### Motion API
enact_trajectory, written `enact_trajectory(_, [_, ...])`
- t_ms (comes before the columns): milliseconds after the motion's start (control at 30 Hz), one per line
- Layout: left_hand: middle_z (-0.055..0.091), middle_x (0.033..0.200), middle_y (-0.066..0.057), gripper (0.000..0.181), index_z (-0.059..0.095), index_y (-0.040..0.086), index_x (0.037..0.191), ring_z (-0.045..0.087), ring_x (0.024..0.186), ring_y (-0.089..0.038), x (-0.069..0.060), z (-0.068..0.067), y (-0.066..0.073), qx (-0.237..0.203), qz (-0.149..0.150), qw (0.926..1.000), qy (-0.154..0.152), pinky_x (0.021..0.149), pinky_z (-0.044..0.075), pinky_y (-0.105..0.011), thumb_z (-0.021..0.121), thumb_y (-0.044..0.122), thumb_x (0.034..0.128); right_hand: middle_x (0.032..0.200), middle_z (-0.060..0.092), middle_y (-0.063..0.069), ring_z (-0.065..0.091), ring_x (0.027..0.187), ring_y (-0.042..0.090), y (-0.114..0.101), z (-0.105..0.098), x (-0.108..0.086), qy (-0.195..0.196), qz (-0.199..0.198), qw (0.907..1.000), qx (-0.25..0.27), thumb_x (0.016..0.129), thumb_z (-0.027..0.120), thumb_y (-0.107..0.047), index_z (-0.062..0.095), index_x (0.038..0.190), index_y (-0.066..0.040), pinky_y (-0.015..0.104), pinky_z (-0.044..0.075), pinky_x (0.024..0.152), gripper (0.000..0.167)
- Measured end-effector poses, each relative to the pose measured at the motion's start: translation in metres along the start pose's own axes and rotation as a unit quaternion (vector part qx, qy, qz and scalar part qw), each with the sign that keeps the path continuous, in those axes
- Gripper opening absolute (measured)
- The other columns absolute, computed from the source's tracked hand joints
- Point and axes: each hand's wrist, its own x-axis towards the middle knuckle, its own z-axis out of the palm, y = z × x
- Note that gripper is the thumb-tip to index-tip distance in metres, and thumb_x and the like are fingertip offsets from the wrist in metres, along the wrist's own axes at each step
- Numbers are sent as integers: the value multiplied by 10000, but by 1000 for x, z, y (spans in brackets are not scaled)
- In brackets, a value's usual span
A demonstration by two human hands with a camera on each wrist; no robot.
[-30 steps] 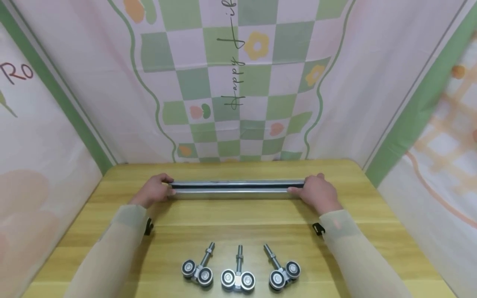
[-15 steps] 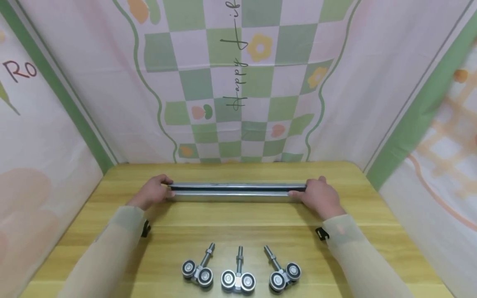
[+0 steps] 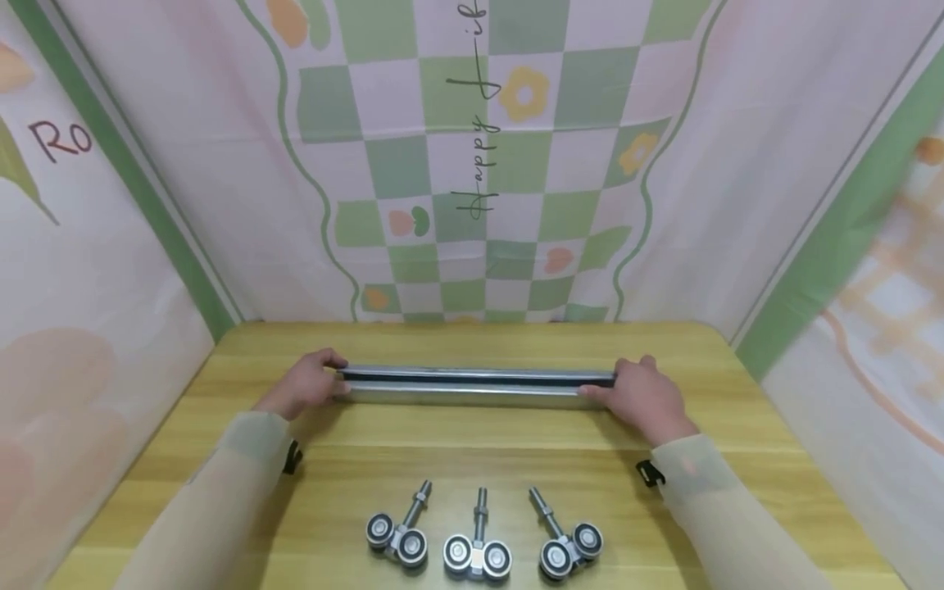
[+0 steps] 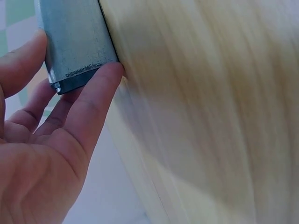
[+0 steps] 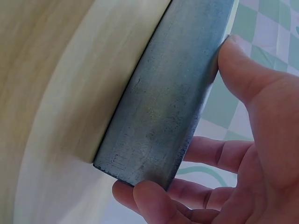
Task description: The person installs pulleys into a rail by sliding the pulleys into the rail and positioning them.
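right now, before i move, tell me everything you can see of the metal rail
The metal rail is a straight, silvery channel, with a dark slot running lengthwise along its top and scuff marks on its side near both ends. It lies crosswise, slot up, apparently resting on the wood-look table, toward the far side. The left hand and right hand grip its opposite ends.

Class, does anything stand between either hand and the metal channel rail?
Nothing visible does: the left hand and the right hand grip opposite ends of the metal channel rail. The three twin-wheel trolleys lie on the wood-grain table, on the rail's near side, apart from both hands.
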Motion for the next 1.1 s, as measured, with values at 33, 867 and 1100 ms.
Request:
enact_trajectory(33, [539,1263,-244,478,532,-58,1287,565,823,-241,0,0,0,-25,-31,10000,25,700,526,-329,729,53,866,1322,337,508,574,923,459,0,0,-1,0,-14,10000,-3,823,583,-761,484,1322,169,591,499,707,1060])
enact_trajectory(867, [567,1197,-212,410,568,-49,1214,563,760,-248,-9,3,3,-96,-53,9998,169,653,511,-342,726,10,840,1320,342,504,576,958,493,2,2,-9,-25,-120,9999,-45,814,570,-781,487,1321,166,568,509,666,1078])
enact_trajectory(1100, [592,1076,-177,435,543,-41,1267,569,708,-268,-7,4,1,11,-100,9999,126,629,501,-339,710,35,872,1316,323,520,583,946,497,2,6,-7,79,-177,9998,-2,833,567,-761,467,1334,173,570,510,665,1065])
